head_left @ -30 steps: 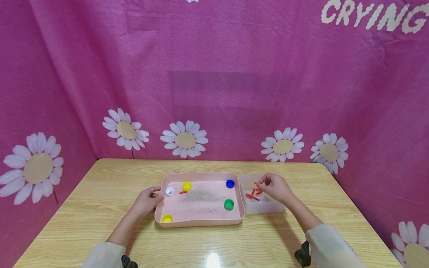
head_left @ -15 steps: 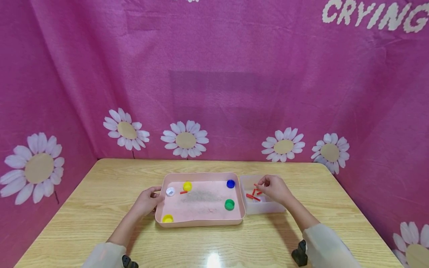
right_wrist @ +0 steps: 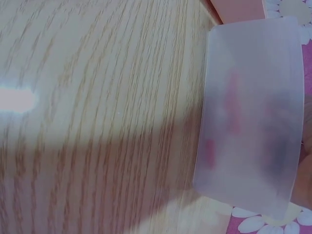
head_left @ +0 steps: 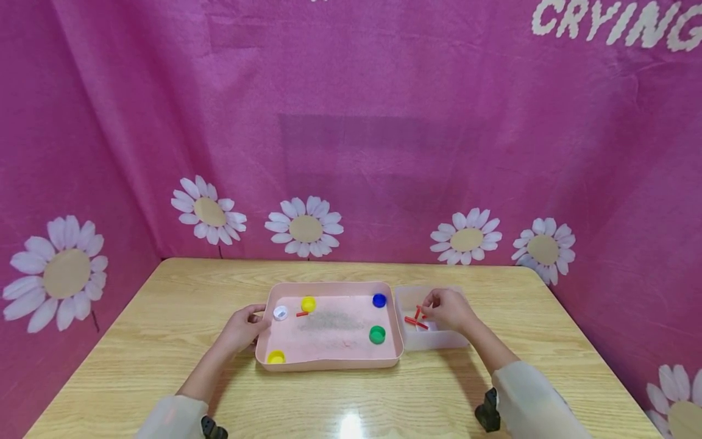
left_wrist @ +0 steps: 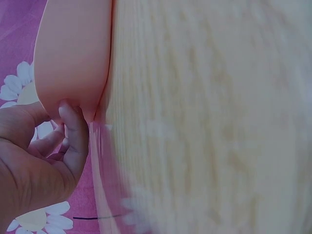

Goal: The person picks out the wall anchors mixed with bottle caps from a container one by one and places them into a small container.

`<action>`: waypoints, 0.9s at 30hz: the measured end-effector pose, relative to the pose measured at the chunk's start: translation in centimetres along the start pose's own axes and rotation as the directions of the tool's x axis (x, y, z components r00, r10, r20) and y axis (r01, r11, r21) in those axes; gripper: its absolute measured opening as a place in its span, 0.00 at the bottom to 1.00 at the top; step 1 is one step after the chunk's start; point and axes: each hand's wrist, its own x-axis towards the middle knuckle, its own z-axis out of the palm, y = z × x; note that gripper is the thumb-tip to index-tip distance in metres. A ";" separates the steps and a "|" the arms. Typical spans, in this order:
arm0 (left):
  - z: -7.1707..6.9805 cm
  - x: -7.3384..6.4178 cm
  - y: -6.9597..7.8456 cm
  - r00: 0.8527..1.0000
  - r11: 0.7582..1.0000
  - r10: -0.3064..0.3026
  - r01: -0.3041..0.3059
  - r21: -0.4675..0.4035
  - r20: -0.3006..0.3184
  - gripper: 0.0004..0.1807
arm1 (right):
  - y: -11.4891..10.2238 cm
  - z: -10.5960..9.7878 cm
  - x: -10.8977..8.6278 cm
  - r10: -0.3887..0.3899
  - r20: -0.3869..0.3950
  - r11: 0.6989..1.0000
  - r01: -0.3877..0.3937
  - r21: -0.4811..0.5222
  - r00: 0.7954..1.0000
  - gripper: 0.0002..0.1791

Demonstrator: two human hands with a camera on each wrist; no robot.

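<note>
My left hand (head_left: 244,328) grips the left end wall of a shallow pink tray (head_left: 329,364); in the left wrist view its thumb and fingers pinch the tray wall (left_wrist: 78,53). Inside the tray lie a white cap (head_left: 280,313), two yellow caps (head_left: 308,303), a blue cap (head_left: 379,300), a green cap (head_left: 377,334) and one short red stick (head_left: 302,314). My right hand (head_left: 448,310) reaches into a translucent box (head_left: 439,341), fingertips pinched at a small red stick (head_left: 419,308). Several red sticks (head_left: 417,323) lie below. In the right wrist view the box wall (right_wrist: 248,161) mostly hides this hand.
The tray and box stand side by side on a wooden table (head_left: 307,402). A pink cloth with daisies (head_left: 351,183) hangs behind the table and along both sides. Light reflects off the table's front.
My right hand dips slightly lower in the box, and the red stick at its fingertips shifts. The left hand keeps its grip on the tray. The whole view drifts slightly.
</note>
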 end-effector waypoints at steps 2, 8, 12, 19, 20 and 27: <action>0.0 0.0 0.0 1.000 1.000 0.004 -0.004 0.000 -0.001 0.24 | 0.1 0.0 0.1 0.007 0.015 1.000 -0.007 -0.009 1.000 0.07; 0.0 -0.1 -0.2 1.000 1.000 0.014 -0.014 -0.007 0.001 0.23 | 0.1 0.1 0.2 0.013 0.042 1.000 -0.012 -0.019 0.999 0.06; 0.0 -0.1 -0.1 1.000 1.000 0.007 -0.007 -0.006 0.004 0.23 | 0.2 0.1 0.3 0.028 0.055 0.999 -0.027 -0.026 0.998 0.06; -0.1 -0.1 -0.1 1.000 1.000 0.011 -0.011 -0.010 0.007 0.24 | 0.0 0.0 0.6 0.046 0.074 0.998 -0.042 -0.054 0.996 0.05; -0.1 -0.1 -0.1 1.000 1.000 0.013 -0.013 -0.009 0.007 0.24 | 0.0 0.0 0.6 0.050 0.076 0.997 -0.046 -0.056 0.996 0.05; -0.1 0.0 -0.2 1.000 1.000 0.012 -0.012 -0.010 0.003 0.24 | 0.0 0.2 0.7 0.053 0.108 0.997 -0.047 -0.056 0.993 0.05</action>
